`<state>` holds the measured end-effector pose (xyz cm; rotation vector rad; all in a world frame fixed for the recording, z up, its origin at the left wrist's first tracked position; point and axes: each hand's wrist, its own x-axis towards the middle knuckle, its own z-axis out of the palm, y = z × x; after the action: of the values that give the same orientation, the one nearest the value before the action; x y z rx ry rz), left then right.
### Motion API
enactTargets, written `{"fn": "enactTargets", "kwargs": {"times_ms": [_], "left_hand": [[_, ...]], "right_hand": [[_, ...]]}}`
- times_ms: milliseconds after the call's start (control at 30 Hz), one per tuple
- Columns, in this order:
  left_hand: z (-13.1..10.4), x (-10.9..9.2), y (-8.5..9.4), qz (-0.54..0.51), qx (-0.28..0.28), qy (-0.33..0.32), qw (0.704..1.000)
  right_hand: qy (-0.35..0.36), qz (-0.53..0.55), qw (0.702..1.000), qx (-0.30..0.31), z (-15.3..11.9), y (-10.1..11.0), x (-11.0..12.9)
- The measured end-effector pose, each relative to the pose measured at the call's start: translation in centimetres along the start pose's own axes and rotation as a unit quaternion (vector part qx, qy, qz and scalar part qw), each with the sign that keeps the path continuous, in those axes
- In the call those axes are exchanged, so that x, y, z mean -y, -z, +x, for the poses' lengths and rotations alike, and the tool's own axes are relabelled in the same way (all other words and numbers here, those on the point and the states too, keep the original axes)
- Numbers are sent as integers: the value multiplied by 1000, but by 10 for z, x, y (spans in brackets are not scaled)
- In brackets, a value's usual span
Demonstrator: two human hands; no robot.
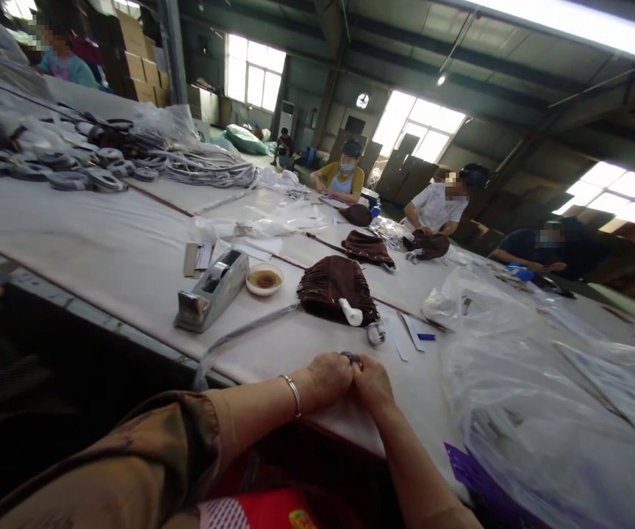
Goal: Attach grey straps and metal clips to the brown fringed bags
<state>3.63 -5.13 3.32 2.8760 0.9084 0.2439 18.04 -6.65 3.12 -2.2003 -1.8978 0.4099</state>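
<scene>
My left hand, with a silver bangle at the wrist, is closed and meets my right hand at the table's near edge. My right hand is closed too. A small dark, shiny item shows between the fingers of both; most of it is hidden. Just beyond them lies a dark brown fringed bag, with a white wrapped piece on its front. A strap in grey wrapping runs from the bag to the table's edge. White paper strips and a blue pen-like object are right of the bag.
A grey tape dispenser and a small bowl of brown liquid stand to the left. Clear plastic bags cover the right side. Wrapped straps pile up far left. More brown bags lie ahead, where several co-workers sit.
</scene>
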Motion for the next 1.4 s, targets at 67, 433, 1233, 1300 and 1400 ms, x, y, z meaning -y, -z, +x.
{"fn": "enactTargets", "kwargs": {"times_ms": [67, 433, 1233, 1300, 1400], "left_hand": [[-6, 1, 1, 0, 1, -7, 1000], [-13, 24, 8, 25, 11, -69, 997], [-15, 7, 0, 33, -31, -47, 998], [-21, 10, 4, 36, -27, -62, 997], [-34, 21, 15, 48, 7, -82, 995]], "right_hand": [[46, -17, 998, 27, 2, 7, -1], [58, 25, 998, 5, -4, 8, -7], [32, 15, 999, 9, -4, 2, 8], [99, 9, 994, 49, -2, 10, 6], [204, -5, 973, 110, -1, 18, 0]]}}
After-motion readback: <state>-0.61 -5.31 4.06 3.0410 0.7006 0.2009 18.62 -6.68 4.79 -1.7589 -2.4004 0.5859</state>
